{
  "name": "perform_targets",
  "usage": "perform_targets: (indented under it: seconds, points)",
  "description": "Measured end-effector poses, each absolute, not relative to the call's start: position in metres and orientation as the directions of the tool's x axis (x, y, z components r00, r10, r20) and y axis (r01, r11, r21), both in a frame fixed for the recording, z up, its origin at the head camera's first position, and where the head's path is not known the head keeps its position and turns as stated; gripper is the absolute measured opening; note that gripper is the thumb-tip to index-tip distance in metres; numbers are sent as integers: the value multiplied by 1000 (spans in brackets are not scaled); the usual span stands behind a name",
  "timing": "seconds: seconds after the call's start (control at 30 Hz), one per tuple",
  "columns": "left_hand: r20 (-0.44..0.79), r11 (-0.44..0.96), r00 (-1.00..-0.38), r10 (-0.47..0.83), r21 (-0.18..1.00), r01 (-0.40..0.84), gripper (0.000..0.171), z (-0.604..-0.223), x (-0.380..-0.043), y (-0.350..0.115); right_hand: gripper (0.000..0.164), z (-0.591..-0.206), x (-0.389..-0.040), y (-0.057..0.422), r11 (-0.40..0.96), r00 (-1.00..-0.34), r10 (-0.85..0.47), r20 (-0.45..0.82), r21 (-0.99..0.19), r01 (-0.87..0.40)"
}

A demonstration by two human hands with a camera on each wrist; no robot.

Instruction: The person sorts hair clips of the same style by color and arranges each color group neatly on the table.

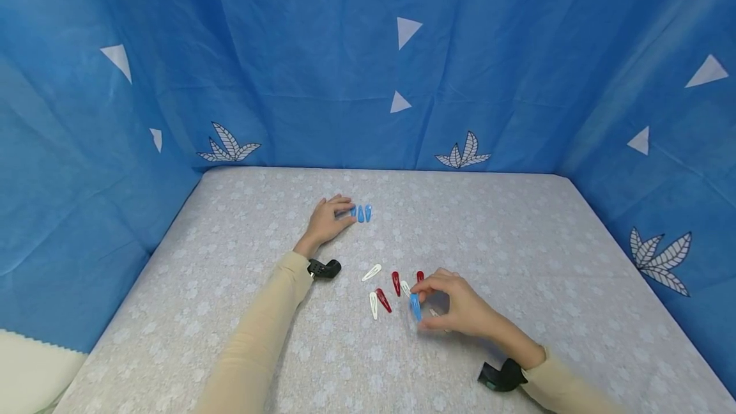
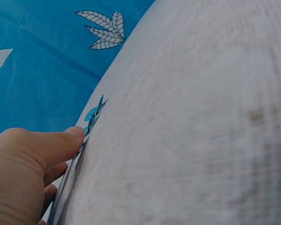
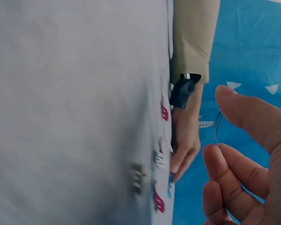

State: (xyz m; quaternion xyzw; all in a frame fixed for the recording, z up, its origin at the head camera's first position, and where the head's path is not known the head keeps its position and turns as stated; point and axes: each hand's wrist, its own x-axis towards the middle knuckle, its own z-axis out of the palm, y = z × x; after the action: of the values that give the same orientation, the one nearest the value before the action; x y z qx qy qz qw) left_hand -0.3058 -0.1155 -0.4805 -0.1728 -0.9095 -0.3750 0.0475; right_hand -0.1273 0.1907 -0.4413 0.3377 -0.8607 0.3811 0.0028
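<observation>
My right hand [image 1: 460, 305] pinches a blue snap hair clip [image 1: 415, 307] by its two ends, between thumb and fingertips, raised above the table. In the right wrist view that clip [image 3: 217, 126] appears edge-on. Farther back, my left hand [image 1: 328, 221] has its thumb and fingers at the ends of the leftmost blue hair clip [image 1: 353, 210] in a short row. Beside it lie a middle blue clip [image 1: 360, 214] and a right-hand blue clip [image 1: 368, 213]. The left thumb [image 2: 68, 143] touches the row's near end in the left wrist view.
Around the right hand lie red hair clips [image 1: 396, 283] and white hair clips [image 1: 374, 305], scattered, some partly hidden by its fingers. A patterned pale cloth [image 1: 241, 337] covers the table. Blue curtain [image 1: 345, 69] encloses its back and sides.
</observation>
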Motion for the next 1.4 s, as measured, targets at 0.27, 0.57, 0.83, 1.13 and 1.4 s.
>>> perform_targets:
  seconds: [0.27, 0.57, 0.83, 1.13, 1.4]
  points:
    - [216, 666, -936, 277, 659, 350, 42, -481, -305, -115, 48, -414, -165, 186, 510, -805, -527, 273, -656, -557]
    - [200, 672, -942, 270, 662, 333, 42, -479, -305, -115, 47, -404, -222, 168, 510, -860, -451, 239, -722, -468]
    - [207, 670, -940, 272, 660, 339, 42, -478, -305, -114, 47, -408, -271, 151, 569, -910, -385, 154, -736, -366]
    - [203, 672, -940, 273, 659, 337, 42, -479, -306, -114, 47, -416, -301, 130, 588, -940, -338, 38, -772, -243]
    - [216, 663, -937, 273, 664, 346, 42, -479, -305, -114, 48, -429, -318, 120, 602, -942, -333, -39, -778, -181]
